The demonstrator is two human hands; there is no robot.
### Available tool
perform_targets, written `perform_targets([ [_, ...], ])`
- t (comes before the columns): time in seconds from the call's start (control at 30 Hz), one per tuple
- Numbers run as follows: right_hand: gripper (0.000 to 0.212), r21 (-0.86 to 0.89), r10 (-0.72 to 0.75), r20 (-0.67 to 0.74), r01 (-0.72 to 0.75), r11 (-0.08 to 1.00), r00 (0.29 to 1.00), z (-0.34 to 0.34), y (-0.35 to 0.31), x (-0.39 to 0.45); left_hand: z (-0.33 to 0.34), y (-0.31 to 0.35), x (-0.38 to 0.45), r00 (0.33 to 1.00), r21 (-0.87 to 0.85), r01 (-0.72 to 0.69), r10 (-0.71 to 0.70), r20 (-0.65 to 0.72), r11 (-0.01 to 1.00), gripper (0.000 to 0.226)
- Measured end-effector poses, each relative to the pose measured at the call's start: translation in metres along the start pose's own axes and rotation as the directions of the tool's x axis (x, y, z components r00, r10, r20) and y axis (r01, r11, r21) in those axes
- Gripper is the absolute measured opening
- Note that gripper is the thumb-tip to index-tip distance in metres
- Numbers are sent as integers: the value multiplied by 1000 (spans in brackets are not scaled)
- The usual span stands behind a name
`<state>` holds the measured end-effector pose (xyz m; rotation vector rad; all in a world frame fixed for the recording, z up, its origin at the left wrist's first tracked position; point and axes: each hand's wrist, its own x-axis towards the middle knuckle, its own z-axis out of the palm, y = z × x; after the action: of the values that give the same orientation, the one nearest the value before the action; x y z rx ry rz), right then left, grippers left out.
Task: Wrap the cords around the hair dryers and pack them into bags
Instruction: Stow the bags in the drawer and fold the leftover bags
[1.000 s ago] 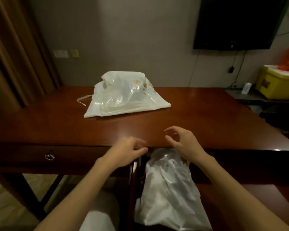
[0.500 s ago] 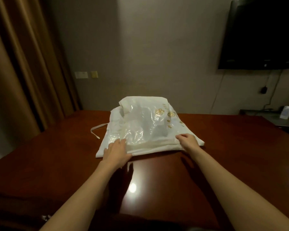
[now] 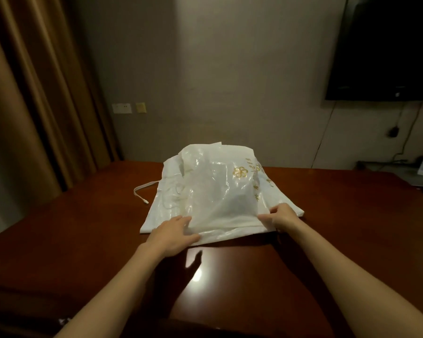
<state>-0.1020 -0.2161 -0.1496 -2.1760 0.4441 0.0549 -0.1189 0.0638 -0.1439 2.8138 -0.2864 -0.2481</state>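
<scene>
Head view: a white bag lies mid-worktop, drawstring trailing left; the left hand rests on its near edge, fingers fairly straight and spread; the right hand pinches the near right corner; probably a packed bag being taken up; what it holds is hidden; next calls for a firm two-handed grip.
</scene>
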Motion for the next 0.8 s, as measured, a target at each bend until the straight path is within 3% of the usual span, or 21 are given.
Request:
perform_targets([
  [0.1,20,-37,10,105,-7,999,994,-15,13,-39,3,6,-31,1000,-51,7,-6,18,999,66],
  [0.23,23,-167,69,344,-12,986,936,-42,34,-93,0,24,-68,999,35,50,-50,-2,998,45],
  [0.3,23,-281,156,481,-17,960,863,-56,43,-117,-6,32,-81,998,34,67,-67,3,997,47],
  [0.37,23,-364,253,616,-15,931,746,-71,51,-139,-13,42,-90,996,62,86,-85,-17,994,45],
  [0.43,32,-323,256,673,-35,946,694,-85,60,-153,-18,54,-96,993,61,91,-86,-80,994,49],
  [0.5,51,-36,155,577,-165,986,802,-92,68,-153,-15,67,-97,993,-67,37,-44,-108,997,70],
  [0.53,64,142,133,458,-220,965,879,-93,71,-148,-12,74,-96,995,-158,-7,-9,-100,987,82],
  [0.6,85,386,157,314,-277,880,936,-85,68,-133,-1,88,-94,997,-251,-60,46,-62,966,98],
  [0.67,81,460,127,307,-264,848,943,-69,53,-128,17,101,-90,998,-232,-62,60,-15,971,103],
  [0.8,74,344,52,280,-150,927,959,-42,31,-121,49,109,-82,995,-217,-33,52,83,976,99],
])
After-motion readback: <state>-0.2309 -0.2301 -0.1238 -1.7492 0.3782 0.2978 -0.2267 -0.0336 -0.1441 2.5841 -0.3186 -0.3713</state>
